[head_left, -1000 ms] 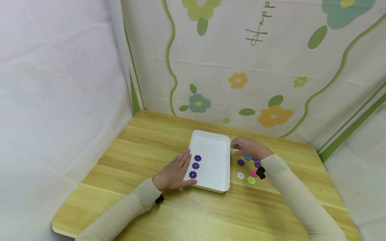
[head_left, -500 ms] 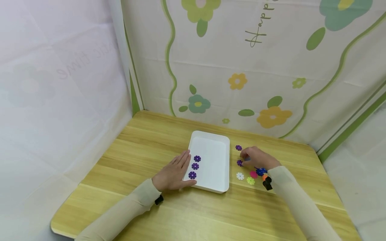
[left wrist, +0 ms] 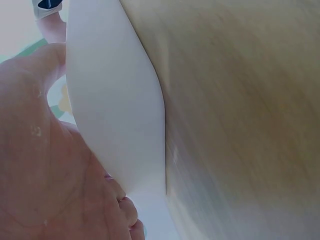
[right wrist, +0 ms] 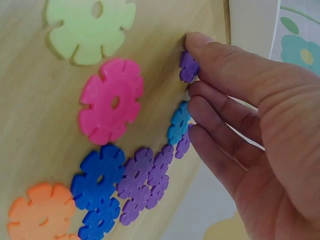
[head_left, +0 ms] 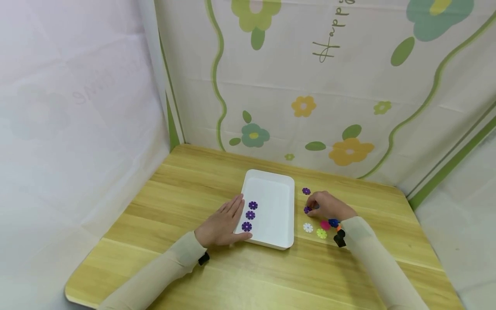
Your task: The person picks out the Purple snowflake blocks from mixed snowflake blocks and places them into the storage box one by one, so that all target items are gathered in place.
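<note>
My left hand (head_left: 221, 221) lies with straight fingers along the left rim of a white tray (head_left: 273, 211), its thumb at the near corner. In the left wrist view the palm rests against the tray's outer wall (left wrist: 115, 100). Inside the tray, a purple flower-shaped disc (head_left: 253, 205), a second purple disc (head_left: 250, 215) and a third purple disc (head_left: 246, 226) form a column on the left. Right of the tray, my right hand (head_left: 329, 206) pinches another slotted purple disc (right wrist: 188, 67) between thumb and fingers, at the table surface.
Beyond the right hand lies one purple disc (head_left: 306, 190). Nearer are white (head_left: 308, 227), yellow-green (head_left: 321, 233) and pink discs (head_left: 325, 225). The right wrist view also has blue (right wrist: 100, 175), orange (right wrist: 42, 212), light-blue (right wrist: 178, 124) and several purple discs (right wrist: 135, 172). Printed cloth walls (head_left: 271, 107) enclose the table.
My right hand has come back from the far purple disc toward me, uncovering it, and now holds the nearer purple disc. My left hand stays on the tray.
</note>
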Demonstrator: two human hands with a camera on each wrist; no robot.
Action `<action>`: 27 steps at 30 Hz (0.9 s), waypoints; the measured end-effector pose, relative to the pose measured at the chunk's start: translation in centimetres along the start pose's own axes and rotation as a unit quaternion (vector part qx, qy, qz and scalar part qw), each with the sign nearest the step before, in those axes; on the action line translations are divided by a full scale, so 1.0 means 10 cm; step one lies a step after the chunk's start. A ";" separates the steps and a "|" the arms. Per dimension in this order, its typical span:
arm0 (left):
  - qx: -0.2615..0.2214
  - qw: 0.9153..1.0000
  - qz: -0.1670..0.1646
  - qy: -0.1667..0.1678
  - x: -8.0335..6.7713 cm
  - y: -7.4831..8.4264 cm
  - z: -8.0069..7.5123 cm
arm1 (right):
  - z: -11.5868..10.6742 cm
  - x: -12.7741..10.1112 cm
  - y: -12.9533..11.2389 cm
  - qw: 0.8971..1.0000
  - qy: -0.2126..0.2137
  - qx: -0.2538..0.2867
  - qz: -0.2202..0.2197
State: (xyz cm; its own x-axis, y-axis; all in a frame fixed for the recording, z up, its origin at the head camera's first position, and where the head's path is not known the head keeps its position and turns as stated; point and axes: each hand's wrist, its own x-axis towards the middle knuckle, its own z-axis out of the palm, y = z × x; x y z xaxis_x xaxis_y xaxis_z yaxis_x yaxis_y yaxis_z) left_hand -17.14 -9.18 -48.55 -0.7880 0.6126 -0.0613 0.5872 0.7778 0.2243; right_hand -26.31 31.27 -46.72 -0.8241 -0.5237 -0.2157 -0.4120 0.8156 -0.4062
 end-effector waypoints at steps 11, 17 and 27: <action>0.007 1.000 0.000 -0.013 -0.02 0.04 -0.08 | -0.01 0.06 -0.02 0.999 -0.023 0.027 0.040; 0.012 1.000 0.001 -0.013 -0.02 0.04 -0.08 | -0.05 0.03 -0.06 0.997 -0.031 0.046 0.049; 0.006 1.000 0.000 -0.016 -0.02 0.04 -0.09 | -0.27 -0.03 -0.11 0.997 -0.047 0.052 0.015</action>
State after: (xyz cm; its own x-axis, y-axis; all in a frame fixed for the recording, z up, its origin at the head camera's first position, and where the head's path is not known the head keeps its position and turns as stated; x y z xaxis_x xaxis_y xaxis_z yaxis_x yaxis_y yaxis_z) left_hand -16.94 -9.13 -47.63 -0.7822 0.6161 -0.0928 0.5889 0.7797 0.2125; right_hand -26.69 31.14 -43.78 -0.7933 -0.5243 -0.3096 -0.3414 0.8040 -0.4868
